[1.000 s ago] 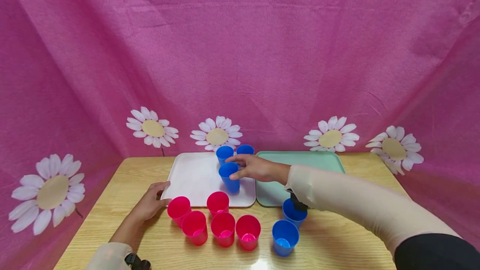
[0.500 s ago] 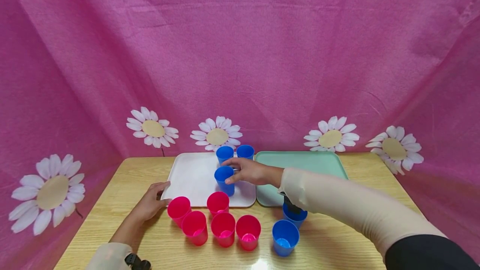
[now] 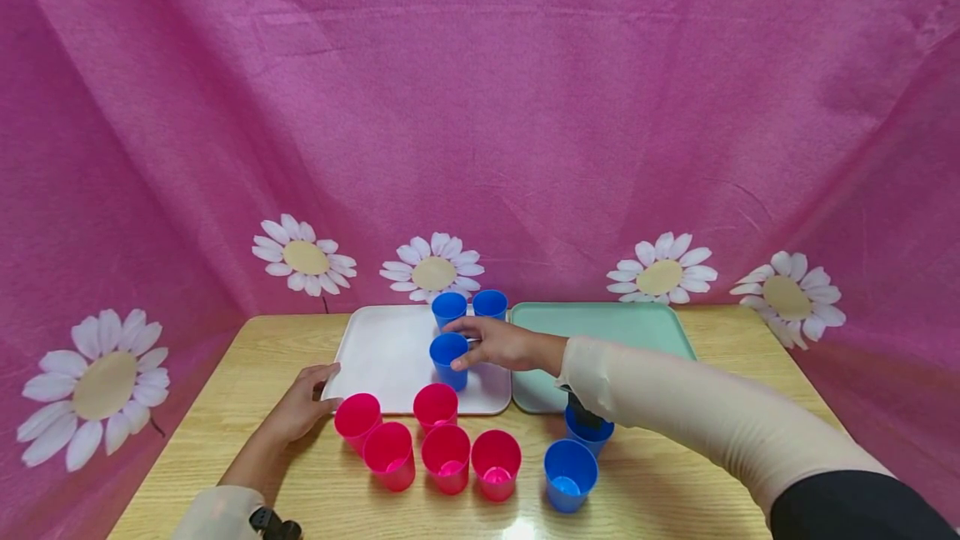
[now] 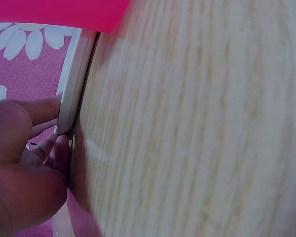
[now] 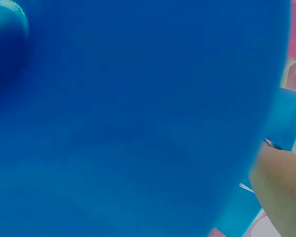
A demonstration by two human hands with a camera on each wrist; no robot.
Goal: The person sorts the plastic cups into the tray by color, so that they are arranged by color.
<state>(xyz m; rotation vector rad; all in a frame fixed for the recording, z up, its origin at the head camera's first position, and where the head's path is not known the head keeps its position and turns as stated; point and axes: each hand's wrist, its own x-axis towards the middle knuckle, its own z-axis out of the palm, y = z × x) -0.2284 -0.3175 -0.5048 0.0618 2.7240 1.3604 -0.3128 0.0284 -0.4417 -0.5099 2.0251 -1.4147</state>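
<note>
My right hand point(image 3: 491, 342) reaches across the white tray point(image 3: 382, 350) and grips a blue cup point(image 3: 448, 359) that stands upright on it. Two more blue cups point(image 3: 449, 307) point(image 3: 491, 303) stand at the tray's back edge, just behind the hand. The gripped blue cup point(image 5: 128, 118) fills the right wrist view, with one finger point(image 5: 281, 190) at its side. My left hand point(image 3: 302, 405) holds the white tray's front left corner. In the left wrist view its fingers point(image 4: 49, 148) curl against the tray's rim point(image 4: 71, 94).
Several red cups point(image 3: 447, 457) stand on the wooden table point(image 3: 675, 482) in front of the white tray. Two blue cups point(image 3: 570, 473) point(image 3: 588, 432) stand to their right, under my right forearm. A green tray point(image 3: 622, 323) lies beside the white one. Pink daisy cloth hangs behind.
My right hand has shifted the gripped blue cup a little to the left and back on the white tray, then held still. The left hand has not moved.
</note>
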